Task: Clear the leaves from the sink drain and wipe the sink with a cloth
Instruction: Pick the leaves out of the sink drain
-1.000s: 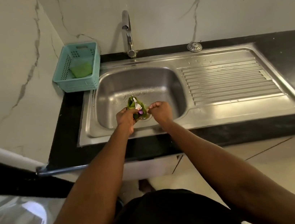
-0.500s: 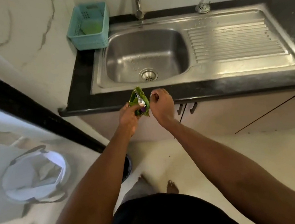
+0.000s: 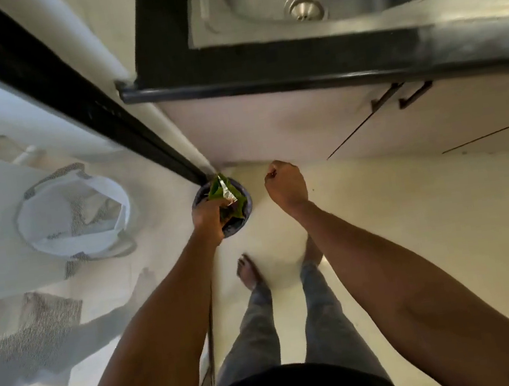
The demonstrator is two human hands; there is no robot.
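- Leaves, a green bundle (image 3: 225, 193), are gripped by the left hand (image 3: 207, 215) over a dark floor bin (image 3: 243, 205).
- Right hand (image 3: 286, 185) curled, empty.
- Steel sink drain (image 3: 305, 9) looks clear; binning and wiping remain.

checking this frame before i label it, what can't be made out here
- Sink, head view: its far part is cut off by the top edge, so tap and cloth are unseen.
- Bin on the floor: the left hand and the leaves it holds hide the inside.
- Right hand: curled; its back hides whether the fingers hold anything small.
- Drain: blurred, so small scraps cannot be ruled out.
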